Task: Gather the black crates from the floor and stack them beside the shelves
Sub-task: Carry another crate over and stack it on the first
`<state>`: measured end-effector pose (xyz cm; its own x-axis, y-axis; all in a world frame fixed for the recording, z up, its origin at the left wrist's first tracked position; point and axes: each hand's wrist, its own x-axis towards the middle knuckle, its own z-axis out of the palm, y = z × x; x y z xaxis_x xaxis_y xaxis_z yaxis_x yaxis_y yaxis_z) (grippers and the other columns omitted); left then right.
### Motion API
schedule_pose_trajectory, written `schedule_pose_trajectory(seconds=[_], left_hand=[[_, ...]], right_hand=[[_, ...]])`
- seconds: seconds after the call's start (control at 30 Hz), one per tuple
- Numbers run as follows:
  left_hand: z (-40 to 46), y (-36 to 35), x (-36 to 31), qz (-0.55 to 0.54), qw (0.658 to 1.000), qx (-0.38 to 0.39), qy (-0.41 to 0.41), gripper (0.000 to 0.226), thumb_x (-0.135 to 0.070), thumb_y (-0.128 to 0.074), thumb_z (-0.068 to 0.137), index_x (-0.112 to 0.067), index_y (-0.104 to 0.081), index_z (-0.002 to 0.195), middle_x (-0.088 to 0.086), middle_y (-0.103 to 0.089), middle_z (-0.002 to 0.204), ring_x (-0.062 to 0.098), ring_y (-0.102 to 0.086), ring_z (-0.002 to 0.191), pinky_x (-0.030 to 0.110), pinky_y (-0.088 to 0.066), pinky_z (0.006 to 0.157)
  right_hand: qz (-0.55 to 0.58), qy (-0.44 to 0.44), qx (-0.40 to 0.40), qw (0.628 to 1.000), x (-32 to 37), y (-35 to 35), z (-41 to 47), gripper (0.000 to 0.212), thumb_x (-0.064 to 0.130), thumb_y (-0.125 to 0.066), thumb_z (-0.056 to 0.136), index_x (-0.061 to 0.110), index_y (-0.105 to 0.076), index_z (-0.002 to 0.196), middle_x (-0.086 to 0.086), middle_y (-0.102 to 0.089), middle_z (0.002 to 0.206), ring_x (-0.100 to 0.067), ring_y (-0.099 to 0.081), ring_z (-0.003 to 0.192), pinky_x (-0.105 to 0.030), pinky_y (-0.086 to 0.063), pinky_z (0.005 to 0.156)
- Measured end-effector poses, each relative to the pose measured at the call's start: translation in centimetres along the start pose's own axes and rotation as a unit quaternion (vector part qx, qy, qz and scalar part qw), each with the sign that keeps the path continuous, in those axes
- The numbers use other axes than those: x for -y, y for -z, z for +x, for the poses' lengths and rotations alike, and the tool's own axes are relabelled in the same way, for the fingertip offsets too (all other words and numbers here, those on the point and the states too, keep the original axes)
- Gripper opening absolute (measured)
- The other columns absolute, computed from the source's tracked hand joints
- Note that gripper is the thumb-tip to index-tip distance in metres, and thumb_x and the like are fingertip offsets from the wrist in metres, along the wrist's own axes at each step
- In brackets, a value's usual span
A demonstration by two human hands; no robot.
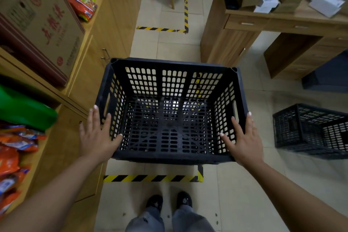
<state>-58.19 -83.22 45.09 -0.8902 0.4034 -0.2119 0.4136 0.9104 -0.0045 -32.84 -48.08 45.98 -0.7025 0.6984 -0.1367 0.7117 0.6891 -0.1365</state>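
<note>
- The left hand [98,133] lies flat with fingers spread against the near-left corner of the black crate [169,111], thumb over the rim, not curled round it.
- The right hand [243,137] mirrors it on the near-right corner, fingers straight and splayed, palm pressing the wall.
- The crate sits upright between the two palms, mouth up, just beside the wooden shelves [90,73] on its left; whether it rests on another crate or the floor, I cannot tell.
- Judged step: setting this crate in place by the shelves. Next would be letting go and fetching the second crate [308,130], tipped on the floor to the right of the held one.
- The crate is dull black plastic, lattice walls and base, a handle slot in each side wall, and empty.
</note>
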Motion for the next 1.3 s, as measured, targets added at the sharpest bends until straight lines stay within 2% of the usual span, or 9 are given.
schedule_pose_trajectory(seconds=[0.1,0.2,0.37,0.53,0.7,0.8,0.97,1.1,1.3], left_hand=[[0.0,0.2,0.0,-0.012,1.0,-0.001,0.001,0.089,-0.067,-0.028,0.077,-0.021,-0.015,0.153,0.009,0.029,0.155,0.019,0.036,0.138,0.05,-0.004,0.116],[0.1,0.4,-0.3,-0.024,1.0,-0.004,-0.003,0.08,-0.061,-0.041,0.087,-0.021,-0.019,0.152,0.009,0.024,0.157,0.023,0.023,0.144,0.05,-0.01,0.116],[-0.1,0.6,-0.5,-0.015,1.0,-0.006,-0.008,0.079,-0.058,-0.045,0.089,-0.022,-0.016,0.153,0.012,0.025,0.156,0.026,0.022,0.145,0.05,-0.009,0.115],[0.0,1.6,-0.8,0.036,0.998,0.054,-0.021,0.079,-0.061,-0.028,0.092,-0.021,0.002,0.153,0.019,0.028,0.154,0.033,0.025,0.143,0.055,0.001,0.115],[-0.3,4.8,-3.0,0.037,0.996,0.03,-0.081,0.08,-0.059,-0.028,0.094,-0.014,0.002,0.153,0.016,0.004,0.161,0.031,0.004,0.148,0.052,-0.006,0.118],[-1.0,8.1,-7.4,-0.013,0.989,-0.01,-0.146,0.08,-0.056,-0.036,0.094,-0.013,-0.001,0.153,0.011,-0.01,0.161,0.027,-0.008,0.147,0.047,-0.014,0.118],[-4.5,13.8,-18.5,-0.063,0.95,-0.082,-0.294,0.073,-0.053,-0.039,0.095,-0.015,-0.016,0.152,0.006,-0.023,0.158,0.026,-0.017,0.145,0.042,-0.013,0.117],[-8.3,15.8,-29.0,-0.082,0.913,-0.102,-0.388,0.072,-0.055,-0.038,0.094,-0.019,-0.017,0.152,0.004,-0.023,0.158,0.024,-0.019,0.145,0.043,-0.016,0.118],[-15.5,14.9,-44.9,-0.092,0.875,-0.101,-0.464,0.071,-0.055,-0.041,0.093,-0.019,-0.02,0.151,0.005,-0.025,0.157,0.023,-0.021,0.144,0.041,-0.017,0.117]], right_hand=[[0.0,0.0,0.001,1.0,0.2,0.2,0.2,0.079,0.072,-0.031,0.083,0.029,-0.028,0.149,-0.009,0.005,0.161,-0.029,-0.006,0.147,-0.044,-0.019,0.115],[0.0,-0.011,0.007,1.0,0.2,0.2,0.3,0.074,0.067,-0.04,0.086,0.028,-0.028,0.149,-0.006,0.006,0.162,-0.028,-0.007,0.147,-0.044,-0.024,0.113],[-0.01,-0.018,0.024,0.999,0.5,0.5,0.4,0.077,0.067,-0.036,0.087,0.033,-0.013,0.152,-0.005,0.01,0.161,-0.029,-0.008,0.147,-0.046,-0.029,0.11],[0.004,-0.023,0.063,0.998,0.6,1.1,0.1,0.078,0.066,-0.031,0.09,0.035,0.006,0.151,-0.005,0.015,0.161,-0.026,0.006,0.148,-0.047,-0.014,0.117],[0.06,0.0,0.013,0.998,1.9,4.0,-2.3,0.076,0.058,-0.037,0.093,0.028,-0.001,0.153,-0.008,0.005,0.162,-0.024,0.006,0.148,-0.04,-0.006,0.118],[0.089,0.032,-0.034,0.995,1.4,6.8,-4.9,0.074,0.05,-0.046,0.093,0.029,-0.007,0.152,-0.004,0.007,0.162,-0.023,0.005,0.149,-0.04,-0.009,0.119],[0.114,0.032,-0.133,0.984,-3.7,12.1,-9.3,0.069,0.044,-0.049,0.094,0.027,-0.016,0.152,-0.005,0.001,0.162,-0.023,0.0,0.149,-0.039,-0.011,0.117],[0.112,0.0,-0.18,0.977,-11.3,14.4,-12.5,0.069,0.044,-0.053,0.092,0.025,-0.022,0.151,-0.008,-0.007,0.161,-0.024,-0.006,0.148,-0.038,-0.013,0.118],[0.08,-0.059,-0.168,0.981,-26.3,15.6,-16.7,0.068,0.048,-0.048,0.091,0.021,-0.026,0.15,-0.013,-0.016,0.159,-0.029,-0.012,0.147,-0.043,-0.017,0.119]])
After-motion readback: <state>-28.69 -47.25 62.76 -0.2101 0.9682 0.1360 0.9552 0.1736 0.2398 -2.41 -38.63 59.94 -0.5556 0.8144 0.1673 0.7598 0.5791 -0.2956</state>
